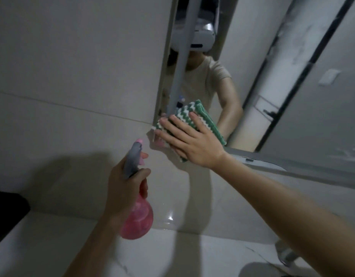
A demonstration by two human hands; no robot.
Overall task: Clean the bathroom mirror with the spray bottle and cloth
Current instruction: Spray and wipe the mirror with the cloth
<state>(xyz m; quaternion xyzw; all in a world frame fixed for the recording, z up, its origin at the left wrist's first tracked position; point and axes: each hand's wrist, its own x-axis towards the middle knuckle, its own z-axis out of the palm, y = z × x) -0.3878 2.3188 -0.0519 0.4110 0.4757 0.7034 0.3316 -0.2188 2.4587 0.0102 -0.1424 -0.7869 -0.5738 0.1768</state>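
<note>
My right hand lies flat with straight fingers on a green-and-white striped cloth, pressing it against the lower left corner of the mirror. The cloth partly overlaps the mirror's left edge and the tiled wall beside it. My left hand grips the neck of a pink spray bottle with a grey head, its pink nozzle pointing up toward the mirror corner. The bottle hangs in the air below and left of the cloth.
Beige tiled wall fills the left side. A white countertop lies below, with a chrome tap at the lower right. A dark object sits at the left edge. The mirror reflects a person wearing a headset.
</note>
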